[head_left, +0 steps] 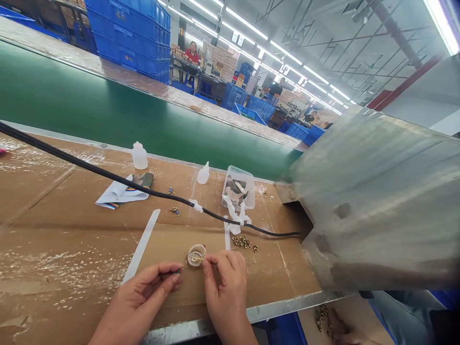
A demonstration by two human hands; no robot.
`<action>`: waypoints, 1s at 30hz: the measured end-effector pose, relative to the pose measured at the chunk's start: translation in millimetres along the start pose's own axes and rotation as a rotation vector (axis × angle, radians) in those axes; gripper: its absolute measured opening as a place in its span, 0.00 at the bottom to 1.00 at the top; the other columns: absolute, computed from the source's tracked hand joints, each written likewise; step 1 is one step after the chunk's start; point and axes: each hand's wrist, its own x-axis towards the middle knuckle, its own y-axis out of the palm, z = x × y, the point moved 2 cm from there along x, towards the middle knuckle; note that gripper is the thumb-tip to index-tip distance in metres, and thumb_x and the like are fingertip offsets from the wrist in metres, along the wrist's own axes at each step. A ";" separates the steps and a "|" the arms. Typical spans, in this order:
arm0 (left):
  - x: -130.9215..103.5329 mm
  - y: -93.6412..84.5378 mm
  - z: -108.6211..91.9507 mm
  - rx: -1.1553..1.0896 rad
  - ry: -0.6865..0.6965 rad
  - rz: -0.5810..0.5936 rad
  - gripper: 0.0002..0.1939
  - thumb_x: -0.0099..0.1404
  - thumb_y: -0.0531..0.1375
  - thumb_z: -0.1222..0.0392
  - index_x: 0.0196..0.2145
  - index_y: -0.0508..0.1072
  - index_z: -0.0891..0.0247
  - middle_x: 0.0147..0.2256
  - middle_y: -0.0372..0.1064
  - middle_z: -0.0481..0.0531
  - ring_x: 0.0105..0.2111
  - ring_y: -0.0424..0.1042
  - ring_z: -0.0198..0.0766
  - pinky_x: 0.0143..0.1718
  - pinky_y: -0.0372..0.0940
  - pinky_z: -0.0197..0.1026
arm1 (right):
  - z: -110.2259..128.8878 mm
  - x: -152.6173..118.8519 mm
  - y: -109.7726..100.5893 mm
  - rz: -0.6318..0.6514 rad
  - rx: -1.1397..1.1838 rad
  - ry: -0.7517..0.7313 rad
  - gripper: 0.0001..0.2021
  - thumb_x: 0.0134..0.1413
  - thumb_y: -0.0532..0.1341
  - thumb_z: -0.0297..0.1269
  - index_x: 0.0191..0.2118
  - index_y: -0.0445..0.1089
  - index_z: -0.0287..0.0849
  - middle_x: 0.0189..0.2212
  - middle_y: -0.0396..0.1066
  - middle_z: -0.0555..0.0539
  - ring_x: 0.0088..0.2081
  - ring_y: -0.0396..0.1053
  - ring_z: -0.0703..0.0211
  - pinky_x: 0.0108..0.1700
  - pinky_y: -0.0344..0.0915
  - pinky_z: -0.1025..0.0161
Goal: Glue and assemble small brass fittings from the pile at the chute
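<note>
Small part [177,271], bluish where it shows, sits between the thumb and fingertips of the left hand [143,297], whose grip is closed on it above the brown bench [89,249]. The right hand [228,282] has its grip drawn together too, thumb against fingertip on a thin piece [200,259] at the right edge of the round clear dish [196,247]. This dish stands on the bench between the hands, just beside the right fingertips. Behind the right hand lies a loose cluster of brassy bits [242,242]; two smaller groups [175,211] showing blue lie farther left, one on each side of the black cord [108,175]. Past the cord stand a bottle [139,157], a smaller bottle [203,174] and a clear box [250,189] with something patterned inside. A white sheet [120,194] with rainbow stripes lies near the bigger bottle. Across the green belt [143,115], stacked blue crates [129,43] carry pale marks, too small to read. At right, the cord runs into the dark opening of a metal hood [377,201].
</note>
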 end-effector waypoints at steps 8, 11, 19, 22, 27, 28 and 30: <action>2.6 -1.5 7.0 0.046 -0.040 0.053 0.17 0.48 0.69 0.44 0.31 0.82 0.58 0.34 0.82 0.53 0.37 0.80 0.46 0.40 0.74 0.36 | -12.4 -1.5 -7.9 -0.019 0.287 0.332 0.10 0.65 0.57 0.40 0.33 0.69 0.44 0.30 0.68 0.50 0.33 0.66 0.59 0.36 0.61 0.64; 2.1 -2.7 9.3 0.064 -0.016 0.071 0.16 0.51 0.69 0.45 0.33 0.82 0.58 0.36 0.82 0.53 0.38 0.80 0.46 0.41 0.74 0.37 | -7.3 -2.7 -14.4 0.026 0.361 0.369 0.11 0.65 0.57 0.41 0.32 0.69 0.44 0.29 0.67 0.51 0.33 0.66 0.60 0.37 0.61 0.65; 0.4 2.0 0.3 0.016 -0.005 -0.004 0.16 0.45 0.69 0.45 0.28 0.83 0.58 0.30 0.82 0.53 0.34 0.80 0.48 0.37 0.76 0.38 | 13.6 -0.4 -17.5 0.040 0.313 0.233 0.09 0.64 0.57 0.36 0.32 0.69 0.45 0.29 0.67 0.52 0.34 0.65 0.60 0.37 0.60 0.65; 1.4 1.2 4.3 0.018 -0.003 0.009 0.15 0.45 0.69 0.46 0.28 0.83 0.58 0.31 0.82 0.53 0.34 0.80 0.47 0.38 0.76 0.39 | 13.0 -1.4 -14.3 0.034 0.280 0.191 0.08 0.64 0.57 0.35 0.32 0.69 0.45 0.29 0.68 0.51 0.33 0.65 0.60 0.36 0.60 0.65; 3.6 -2.1 15.9 0.060 0.035 0.056 0.16 0.50 0.68 0.45 0.31 0.83 0.58 0.34 0.82 0.53 0.37 0.80 0.48 0.41 0.75 0.40 | 14.7 -4.4 -11.3 -0.004 0.205 0.102 0.08 0.64 0.57 0.33 0.33 0.69 0.45 0.29 0.69 0.50 0.33 0.66 0.58 0.35 0.61 0.63; 3.9 -2.7 17.5 0.067 0.046 0.052 0.16 0.50 0.68 0.45 0.32 0.83 0.58 0.34 0.82 0.53 0.37 0.80 0.48 0.41 0.75 0.41 | 17.0 -4.9 -11.4 -0.015 0.186 0.070 0.07 0.64 0.57 0.33 0.33 0.69 0.45 0.29 0.69 0.50 0.33 0.66 0.58 0.35 0.61 0.63; 3.9 -3.6 19.8 0.081 0.072 0.037 0.16 0.51 0.68 0.45 0.32 0.83 0.57 0.34 0.82 0.53 0.37 0.80 0.48 0.41 0.75 0.41 | 23.0 -5.7 -12.3 -0.037 0.134 -0.003 0.06 0.63 0.57 0.32 0.33 0.68 0.45 0.28 0.69 0.50 0.33 0.66 0.57 0.37 0.60 0.61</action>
